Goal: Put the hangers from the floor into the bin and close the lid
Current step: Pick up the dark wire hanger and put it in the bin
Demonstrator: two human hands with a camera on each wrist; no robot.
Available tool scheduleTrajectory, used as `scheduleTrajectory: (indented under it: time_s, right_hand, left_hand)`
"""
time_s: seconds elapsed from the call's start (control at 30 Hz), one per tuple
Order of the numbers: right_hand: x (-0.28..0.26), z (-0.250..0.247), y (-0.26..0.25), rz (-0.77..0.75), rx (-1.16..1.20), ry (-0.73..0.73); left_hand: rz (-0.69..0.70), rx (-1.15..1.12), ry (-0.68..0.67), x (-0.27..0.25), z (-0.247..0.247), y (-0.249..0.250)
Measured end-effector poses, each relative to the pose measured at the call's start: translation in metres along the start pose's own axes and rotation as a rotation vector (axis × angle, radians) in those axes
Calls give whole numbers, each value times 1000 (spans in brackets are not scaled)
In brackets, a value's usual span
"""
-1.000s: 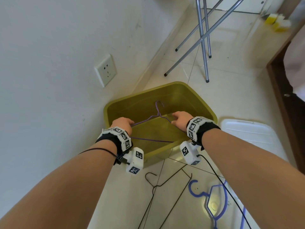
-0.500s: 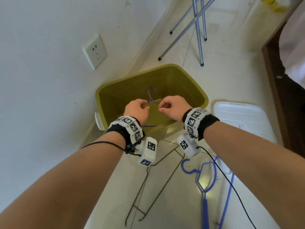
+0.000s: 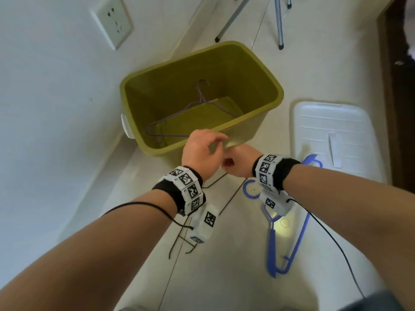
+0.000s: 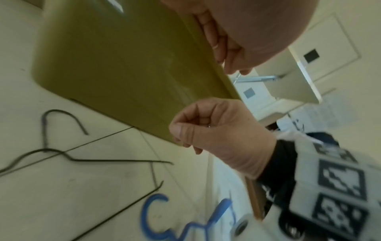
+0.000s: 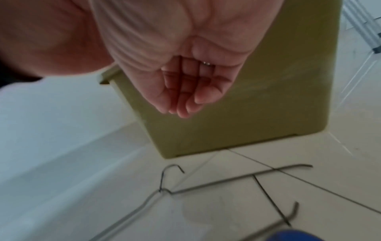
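Nearest, low in the head view, a black wire hanger [image 3: 215,194] and a blue plastic hanger [image 3: 272,248] lie on the floor tiles, their hooks toward the bin. Mid-frame, the left hand [image 3: 201,151] and right hand [image 3: 240,162] hang empty with loosely curled fingers. Beyond them, a purple wire hanger [image 3: 193,113] rests in the olive bin [image 3: 265,70], long axis slanting lower left to right, hook pointing up-frame. The white lid [image 3: 332,131] lies right of the bin.
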State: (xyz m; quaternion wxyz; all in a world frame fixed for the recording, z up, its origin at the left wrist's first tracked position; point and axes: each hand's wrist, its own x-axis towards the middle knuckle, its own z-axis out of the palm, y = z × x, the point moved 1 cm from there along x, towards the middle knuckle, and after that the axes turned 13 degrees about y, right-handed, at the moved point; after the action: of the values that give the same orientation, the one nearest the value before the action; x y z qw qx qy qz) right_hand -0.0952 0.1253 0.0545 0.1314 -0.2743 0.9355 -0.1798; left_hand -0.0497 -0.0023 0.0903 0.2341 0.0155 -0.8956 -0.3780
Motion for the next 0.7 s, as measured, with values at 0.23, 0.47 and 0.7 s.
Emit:
scheduleTrajectory:
  time_s: [0.23,0.47,0.7]
  right_hand:
    - [5,37,13,54,-173,-225]
    - [24,69,4,-25,-347,-298]
    - [30,93,-7,-93,-516,-387]
  left_hand:
    - [-126,153,-257,-51,7,-51]
    - [-399,283,-493,-66,18,-95]
    - [-520,352,-660,-72,29,-110]
